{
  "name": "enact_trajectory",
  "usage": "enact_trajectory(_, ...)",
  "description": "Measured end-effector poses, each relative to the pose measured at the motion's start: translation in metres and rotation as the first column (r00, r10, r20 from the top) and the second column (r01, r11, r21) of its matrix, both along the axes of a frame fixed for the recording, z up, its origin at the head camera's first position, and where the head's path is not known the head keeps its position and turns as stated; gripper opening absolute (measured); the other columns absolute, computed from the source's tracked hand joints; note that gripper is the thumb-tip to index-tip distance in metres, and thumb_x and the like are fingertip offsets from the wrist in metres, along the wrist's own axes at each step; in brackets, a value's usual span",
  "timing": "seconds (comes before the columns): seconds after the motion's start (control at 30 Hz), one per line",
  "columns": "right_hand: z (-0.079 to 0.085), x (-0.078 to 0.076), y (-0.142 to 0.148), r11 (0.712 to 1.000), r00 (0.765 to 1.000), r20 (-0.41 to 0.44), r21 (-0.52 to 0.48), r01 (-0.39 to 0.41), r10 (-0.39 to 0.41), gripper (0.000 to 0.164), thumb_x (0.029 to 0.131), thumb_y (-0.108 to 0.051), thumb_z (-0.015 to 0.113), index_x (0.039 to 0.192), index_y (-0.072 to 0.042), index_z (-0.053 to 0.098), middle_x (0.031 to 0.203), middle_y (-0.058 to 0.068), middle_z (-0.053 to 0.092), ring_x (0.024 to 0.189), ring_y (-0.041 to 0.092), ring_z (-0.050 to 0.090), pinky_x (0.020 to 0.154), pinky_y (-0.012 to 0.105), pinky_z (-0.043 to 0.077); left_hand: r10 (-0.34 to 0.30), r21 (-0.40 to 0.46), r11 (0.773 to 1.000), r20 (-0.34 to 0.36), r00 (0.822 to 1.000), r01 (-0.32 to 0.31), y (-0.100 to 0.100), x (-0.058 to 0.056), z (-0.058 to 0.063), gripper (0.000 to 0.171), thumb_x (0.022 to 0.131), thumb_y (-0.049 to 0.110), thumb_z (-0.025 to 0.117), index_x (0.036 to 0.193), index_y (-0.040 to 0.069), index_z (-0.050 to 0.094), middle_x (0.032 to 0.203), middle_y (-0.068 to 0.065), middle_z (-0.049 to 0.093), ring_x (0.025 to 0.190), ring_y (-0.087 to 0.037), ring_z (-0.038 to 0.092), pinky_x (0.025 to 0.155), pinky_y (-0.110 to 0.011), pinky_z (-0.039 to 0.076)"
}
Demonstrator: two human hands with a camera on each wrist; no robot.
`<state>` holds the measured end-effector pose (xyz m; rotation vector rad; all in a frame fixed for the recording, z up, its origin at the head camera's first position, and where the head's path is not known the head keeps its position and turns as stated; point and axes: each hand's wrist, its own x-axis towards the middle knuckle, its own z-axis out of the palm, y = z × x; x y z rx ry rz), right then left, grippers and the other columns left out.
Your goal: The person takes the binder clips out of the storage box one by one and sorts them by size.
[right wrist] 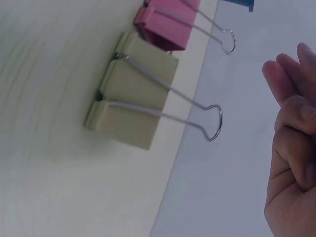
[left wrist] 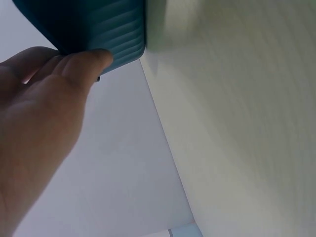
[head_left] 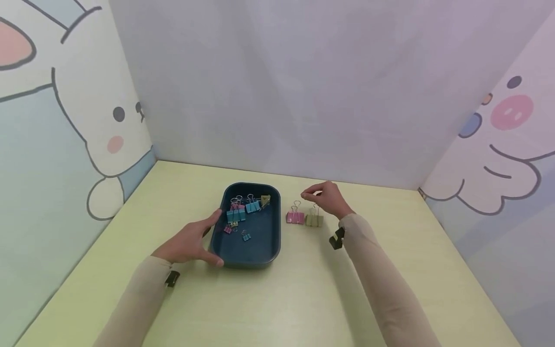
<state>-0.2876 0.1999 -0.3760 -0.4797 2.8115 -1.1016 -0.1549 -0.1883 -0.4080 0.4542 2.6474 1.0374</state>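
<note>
A dark blue tray holds several binder clips, large and small, in blue, pink and yellow. My left hand rests against its left side, fingers along the outer wall and thumb at the near left corner. The left wrist view shows those fingers touching the tray's ribbed wall. To the right of the tray, a pink binder clip and a yellow binder clip stand side by side with handles up. Above the yellow clip hovers my right hand, loosely curled and apart from it; nothing shows in its fingers.
The pale wooden table meets a plain light wall at the back. Side panels with cartoon animals stand left and right. A small black device sits at my right wrist, another at my left.
</note>
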Motion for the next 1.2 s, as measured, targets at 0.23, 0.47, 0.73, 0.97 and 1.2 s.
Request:
enact_trajectory(0.23,0.008,-0.001,-0.029,0.997,0.997,-0.021,-0.011,-0.077,0.077,0.021,0.094,-0.03,0.072,0.105,-0.015,0.08,0.109,0.004,0.078,0.096,0.019,0.073,0.088,0.039,0.061,-0.001,-0.02,1.0,-0.01,1.0,0.001,0.001,0.0,0.002,0.135,0.063,0.047,0.094,0.161,0.005,0.011,0.167,-0.022,0.021,0.15,-0.048,0.029,0.116,-0.062,0.037)
enact_trajectory(0.47,0.018,0.002,-0.067,0.981,0.98,-0.039,0.015,-0.195,0.195,0.02,0.094,-0.026,0.072,0.107,-0.012,0.08,0.11,0.004,0.078,0.101,0.02,0.07,0.09,0.037,0.06,-0.003,-0.031,1.0,0.0,1.0,0.003,0.001,-0.002,0.004,0.136,0.063,0.048,0.093,0.162,0.005,0.01,0.167,-0.022,0.019,0.15,-0.048,0.028,0.117,-0.062,0.037)
enact_trajectory(0.73,0.035,0.001,-0.104,0.943,0.941,-0.065,0.058,-0.328,0.331,0.019,0.094,-0.026,0.072,0.105,-0.014,0.081,0.103,0.002,0.079,0.09,0.014,0.069,0.075,0.025,0.058,0.002,-0.013,1.0,0.001,1.0,-0.002,0.0,0.0,0.003,0.135,0.063,0.047,0.094,0.161,0.005,0.011,0.167,-0.022,0.02,0.15,-0.048,0.028,0.118,-0.061,0.035)
enact_trajectory(0.97,0.052,-0.002,-0.133,0.938,0.933,-0.098,0.059,-0.341,0.345,0.019,0.095,-0.028,0.071,0.106,-0.016,0.08,0.105,0.001,0.079,0.094,0.015,0.07,0.077,0.026,0.058,0.003,-0.018,1.0,-0.012,1.0,-0.003,-0.002,0.001,0.006,0.134,0.064,0.05,0.092,0.162,0.007,0.011,0.166,-0.023,0.021,0.15,-0.048,0.029,0.118,-0.063,0.035)
enact_trajectory(1.2,0.045,-0.004,-0.158,0.931,0.928,-0.073,0.033,-0.365,0.366,0.021,0.095,-0.029,0.07,0.108,-0.016,0.08,0.106,0.001,0.079,0.095,0.012,0.07,0.078,0.024,0.058,-0.011,-0.018,1.0,0.003,1.0,0.011,-0.002,-0.001,0.004,0.133,0.065,0.051,0.092,0.162,0.007,0.011,0.167,-0.023,0.021,0.15,-0.047,0.03,0.117,-0.063,0.035)
